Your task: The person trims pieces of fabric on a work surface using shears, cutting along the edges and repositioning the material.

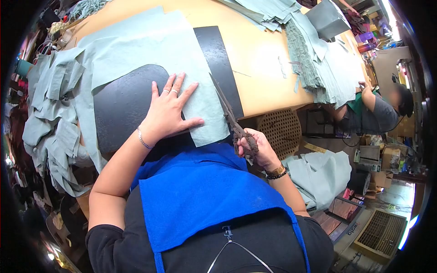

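A pale green fabric piece [145,41] lies across a black board [129,104] on the table, its edge curving over the board. My left hand [170,102] rests on the fabric with fingers spread, partly over the bare board. In my right hand [257,148] are large fabric shears [232,116], their handles wrapped in brown cloth. The blades point up and away along the fabric's right edge, at the black strip of board beyond it. Whether the blades touch the fabric I cannot tell.
Crumpled green fabric [54,118] hangs at the left table edge. Stacked green pieces [314,63] and a grey box [327,19] are at the right. A co-worker [373,109] sits beyond them. A woven chair seat [278,132] and more fabric [318,175] are below.
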